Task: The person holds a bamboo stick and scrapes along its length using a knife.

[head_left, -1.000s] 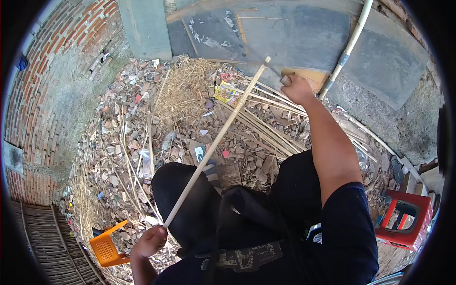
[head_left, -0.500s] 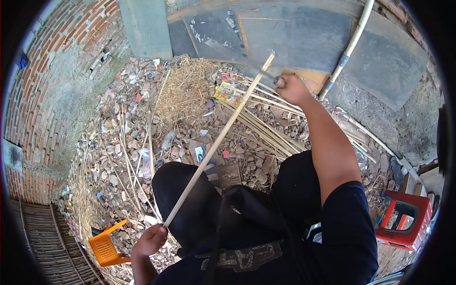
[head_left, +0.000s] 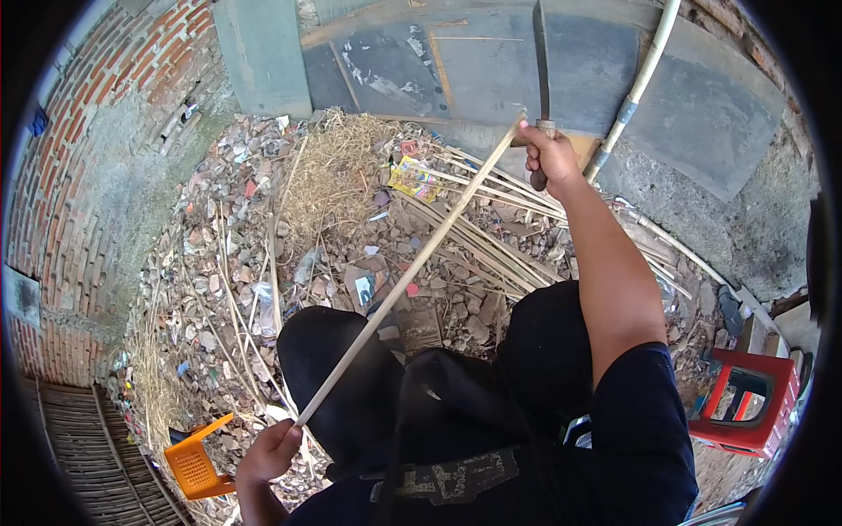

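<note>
A long pale bamboo strip (head_left: 410,273) runs diagonally across my body, from lower left to upper right. Its near end is pinched in my left hand (head_left: 270,451), closed beside my knee. My right hand (head_left: 551,160) is wrapped round the wooden handle of a machete (head_left: 543,66), whose dark blade points up and away from me. The thumb and a finger of that hand are at the strip's frayed far end, and seem to touch it. More split bamboo strips (head_left: 491,250) lie in a bundle on the ground under the strip.
Rubble (head_left: 210,298) and dry shavings (head_left: 329,167) cover the ground. An orange plastic piece (head_left: 195,465) lies at left, a red crate (head_left: 745,412) at right. A brick wall (head_left: 105,158), dark panels (head_left: 579,70) and a pale pole (head_left: 645,79) bound the space.
My right hand has turned the machete from lying across the strip to pointing upward, and its fingers have come to the strip's far end. My left hand keeps its hold.
</note>
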Motion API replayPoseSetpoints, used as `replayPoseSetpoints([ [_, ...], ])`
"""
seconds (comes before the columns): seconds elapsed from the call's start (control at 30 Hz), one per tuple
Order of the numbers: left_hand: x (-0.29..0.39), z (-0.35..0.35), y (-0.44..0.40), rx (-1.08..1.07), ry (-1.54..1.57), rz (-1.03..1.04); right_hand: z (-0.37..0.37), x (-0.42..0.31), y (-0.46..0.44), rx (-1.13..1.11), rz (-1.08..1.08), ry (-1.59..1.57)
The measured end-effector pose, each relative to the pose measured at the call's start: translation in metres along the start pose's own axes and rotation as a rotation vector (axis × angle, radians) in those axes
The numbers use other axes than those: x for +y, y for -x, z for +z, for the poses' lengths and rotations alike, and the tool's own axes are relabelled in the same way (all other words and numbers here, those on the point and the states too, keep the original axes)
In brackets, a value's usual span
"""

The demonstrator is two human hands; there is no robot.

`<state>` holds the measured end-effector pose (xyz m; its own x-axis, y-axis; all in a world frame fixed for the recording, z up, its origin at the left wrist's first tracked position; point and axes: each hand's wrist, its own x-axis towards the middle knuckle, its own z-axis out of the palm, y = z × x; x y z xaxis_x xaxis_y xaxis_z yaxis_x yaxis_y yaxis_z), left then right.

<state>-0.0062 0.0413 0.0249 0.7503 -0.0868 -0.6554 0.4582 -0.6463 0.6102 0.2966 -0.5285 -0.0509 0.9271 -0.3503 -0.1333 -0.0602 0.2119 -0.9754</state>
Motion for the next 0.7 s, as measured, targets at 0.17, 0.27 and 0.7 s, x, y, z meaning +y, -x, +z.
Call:
replayPoseSetpoints([
  [0.17,-0.005,0.0,0.001,0.005,0.006,0.0,0.001,0.011,-0.005,0.02,0.036,0.106],
  [0.27,-0.007,0.0,0.0,0.001,0.01,0.003,0.005,0.014,-0.008,-0.042,0.019,0.05],
  [0.7,0.001,0.006,0.003,0.147,-0.163,0.101,0.005,0.005,-0.004,-0.014,0.029,0.012],
])
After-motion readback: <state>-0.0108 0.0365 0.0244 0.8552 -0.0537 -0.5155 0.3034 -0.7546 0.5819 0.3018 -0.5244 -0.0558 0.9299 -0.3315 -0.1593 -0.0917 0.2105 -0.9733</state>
